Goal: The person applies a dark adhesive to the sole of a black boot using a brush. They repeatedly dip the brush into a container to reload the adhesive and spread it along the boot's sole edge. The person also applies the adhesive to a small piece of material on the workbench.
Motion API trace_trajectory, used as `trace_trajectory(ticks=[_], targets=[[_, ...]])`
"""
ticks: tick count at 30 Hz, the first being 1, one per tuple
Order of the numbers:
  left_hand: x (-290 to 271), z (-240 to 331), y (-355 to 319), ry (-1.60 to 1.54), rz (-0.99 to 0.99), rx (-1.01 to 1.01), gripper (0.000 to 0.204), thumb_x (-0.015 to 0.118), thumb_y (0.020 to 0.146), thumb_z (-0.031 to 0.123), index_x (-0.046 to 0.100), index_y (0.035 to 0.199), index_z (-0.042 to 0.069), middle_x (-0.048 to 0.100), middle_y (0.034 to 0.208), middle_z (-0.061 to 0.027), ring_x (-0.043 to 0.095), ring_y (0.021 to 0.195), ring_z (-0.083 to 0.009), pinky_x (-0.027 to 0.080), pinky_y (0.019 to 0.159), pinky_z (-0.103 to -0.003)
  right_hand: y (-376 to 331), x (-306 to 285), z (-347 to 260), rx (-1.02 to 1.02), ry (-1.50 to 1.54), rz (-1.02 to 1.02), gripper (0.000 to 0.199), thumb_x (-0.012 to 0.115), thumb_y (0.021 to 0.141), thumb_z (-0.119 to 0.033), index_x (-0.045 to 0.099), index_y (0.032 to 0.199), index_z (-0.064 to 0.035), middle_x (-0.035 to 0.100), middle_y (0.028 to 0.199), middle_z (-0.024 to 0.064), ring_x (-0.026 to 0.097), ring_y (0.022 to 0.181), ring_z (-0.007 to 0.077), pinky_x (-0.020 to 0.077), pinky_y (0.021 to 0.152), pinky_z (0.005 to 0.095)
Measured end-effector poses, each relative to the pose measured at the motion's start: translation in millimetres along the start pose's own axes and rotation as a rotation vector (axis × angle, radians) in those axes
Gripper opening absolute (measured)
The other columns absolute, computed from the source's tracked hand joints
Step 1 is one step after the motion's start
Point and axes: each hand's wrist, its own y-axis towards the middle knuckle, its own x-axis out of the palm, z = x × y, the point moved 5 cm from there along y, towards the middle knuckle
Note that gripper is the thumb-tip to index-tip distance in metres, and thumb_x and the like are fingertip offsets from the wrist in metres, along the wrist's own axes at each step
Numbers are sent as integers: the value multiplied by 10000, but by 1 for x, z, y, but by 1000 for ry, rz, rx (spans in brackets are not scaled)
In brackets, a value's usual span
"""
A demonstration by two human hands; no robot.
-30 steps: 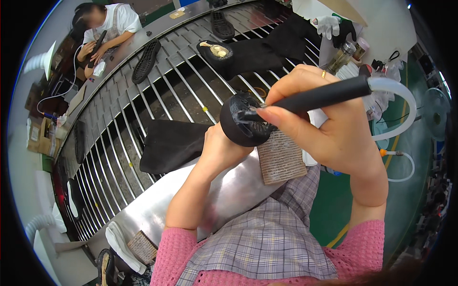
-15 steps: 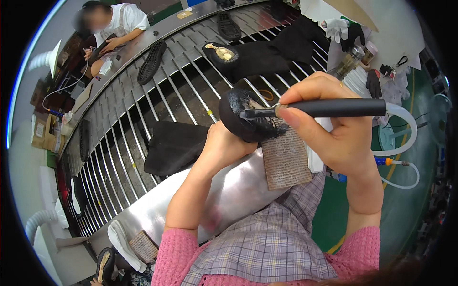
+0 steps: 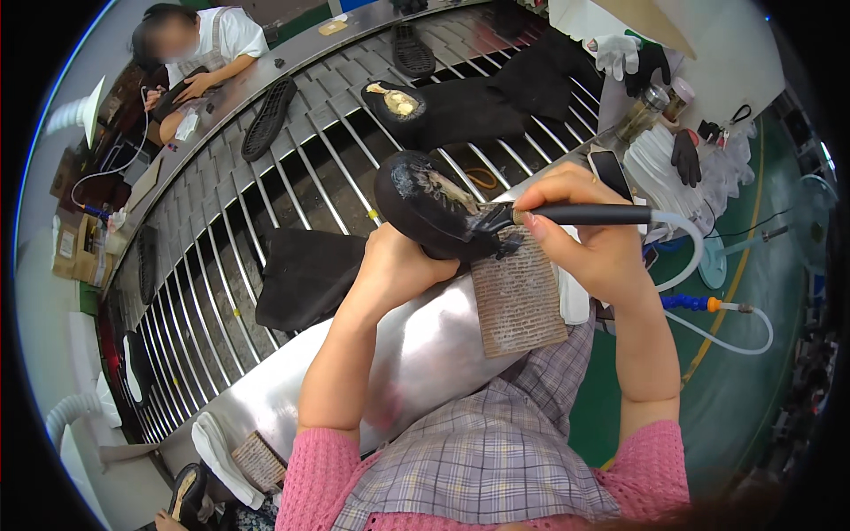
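A black boot [image 3: 398, 196] is tilted up over the metal edge, its underside towards me. The sole is off; a torn, pale strip and shiny dark patches show there. My left hand [image 3: 390, 273] is closed around the boot from below, some fingers hidden. My right hand [image 3: 591, 243] pinches a black-handled brush [image 3: 602, 215] with a clear tube at its rear end. The brush's dark tip meets the boot's underside near its right end. Below lies a brown ribbed pad [image 3: 521, 305] with dark smears. The boot's black shaft [image 3: 308, 276] appears to spread left over the rollers.
A roller conveyor [image 3: 212, 305] carries another black boot [image 3: 398, 104] and loose black soles [image 3: 268, 119]. A co-worker [image 3: 212, 53] sits across it, handling dark footwear. To the right are a phone [image 3: 611, 173], a glass jar [image 3: 644, 113], gloves [image 3: 617, 55] and a blue-jointed hose [image 3: 689, 303].
The boot has turned in my left hand, showing more of its underside. My right hand has brought the brush tip along the boot towards its right end. The view has shifted slightly.
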Motion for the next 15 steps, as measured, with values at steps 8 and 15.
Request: trace_trajectory(ticks=[8, 15], targets=[[23, -10, -20, 168, 426, -83, 754, 906, 568, 349, 542, 1128, -1, 677, 973, -163, 657, 914, -344, 509, 807, -406, -55, -42, 55, 389, 212, 243, 102, 636, 857, -1, 651, 955, 20, 619, 923, 54, 581, 797, 107, 462, 672, 235], [30, -64, -60, -13, 837, 312, 618, 891, 620, 316, 607, 1052, -23, 676, 942, -128, 668, 838, -266, 516, 798, -362, -93, -48, 54, 415, 289, 369, 147, 629, 895, -59, 636, 1001, 42, 638, 839, 77, 584, 695, 102, 464, 636, 228]])
